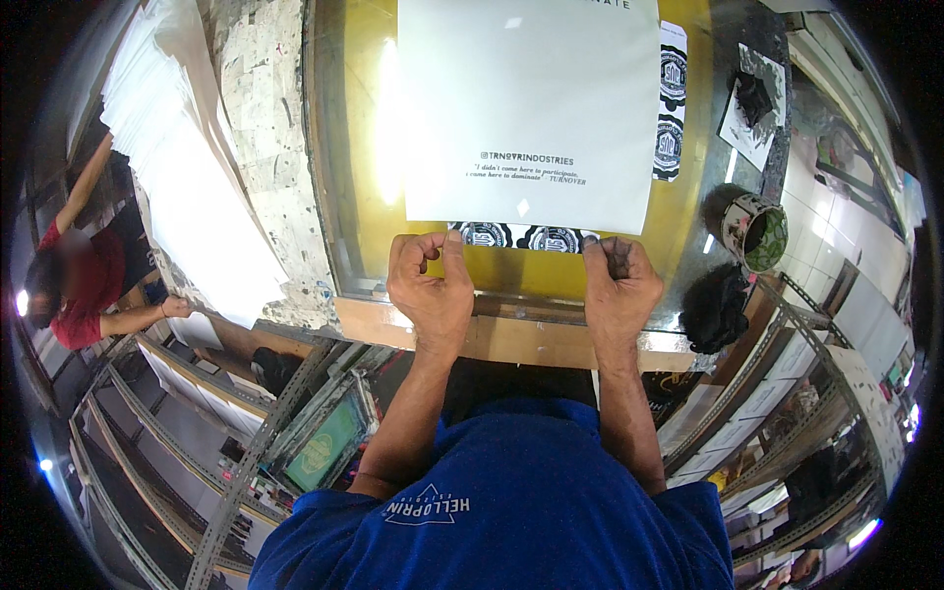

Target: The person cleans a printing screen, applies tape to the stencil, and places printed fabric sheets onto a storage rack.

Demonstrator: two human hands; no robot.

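A white printed sheet [526, 93], with dark lettering near its lower edge, lies over a yellow-tinted screen-printing surface [678, 231]. My left hand [431, 285] is closed in a pinch at the sheet's near left corner. At the near right corner, my right hand [621, 280] pinches in the same way, with dark smudges on its fingers. Between the thumbs, a strip of black-and-white round emblems [511, 238] shows below the sheet's edge. A second emblem strip [671, 108] lies along the sheet's right side. The fingertips partly hide what they grip.
A stack of white sheets [187, 187] lies on the paint-spotted table at left. A person in a red shirt [84, 285] reaches toward it. To the right are an ink-stained can [755, 234], a black cloth [716, 307] and a smeared card [752, 106]. Metal shelving [787, 393] stands nearer me.
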